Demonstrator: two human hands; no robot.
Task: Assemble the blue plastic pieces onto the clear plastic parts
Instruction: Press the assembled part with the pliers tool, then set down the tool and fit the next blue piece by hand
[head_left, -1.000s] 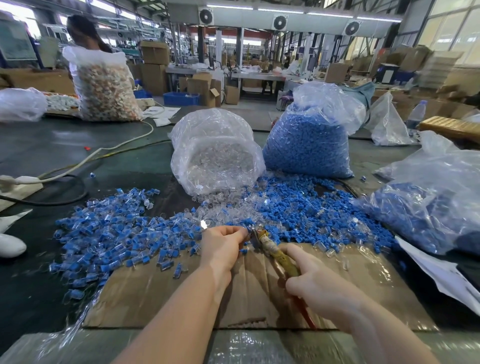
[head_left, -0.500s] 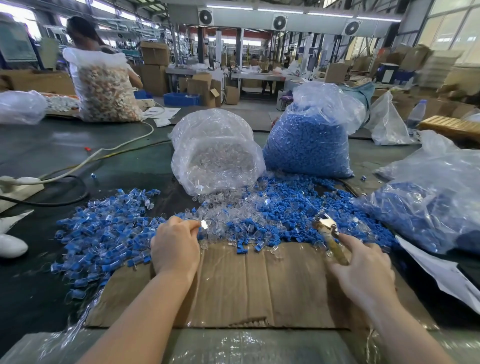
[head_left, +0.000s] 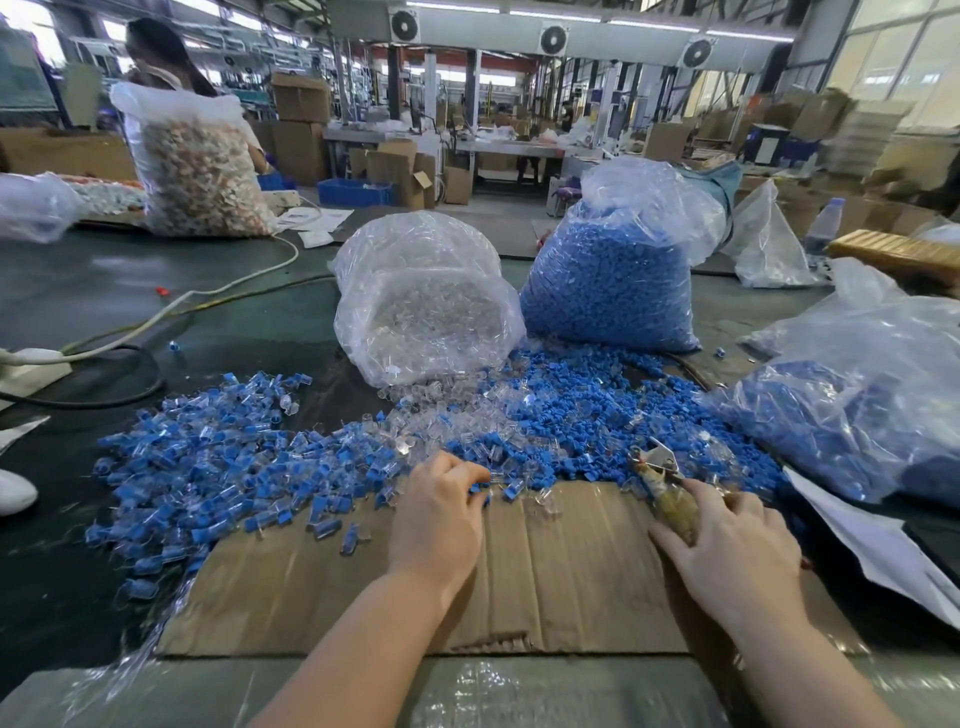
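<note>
- Since half a second ago, left hand (head_left: 441, 519) has shifted right along the far edge of the cardboard sheet (head_left: 571, 582); its curled fingertips now touch loose blue pieces (head_left: 597, 410), though whether they pinch one cannot be told.
- Right hand (head_left: 727, 561) has stayed at the sheet's right side, fingers wrapped around the handle of a metal-tipped tool (head_left: 662, 480).
- Clear parts (head_left: 447, 421) spill from a toppled clear bag (head_left: 423, 296) at centre, mixed with blue pieces.
- Assembled blue-and-clear units (head_left: 208, 467) lie heaped to the left.
- Upright bag of blue pieces (head_left: 608, 280) stands far right of centre; another bag (head_left: 857, 395) lies at right.
- Dark green table (head_left: 104, 291) carries cables; beyond are cartons, benches and ceiling fans of a factory hall.
</note>
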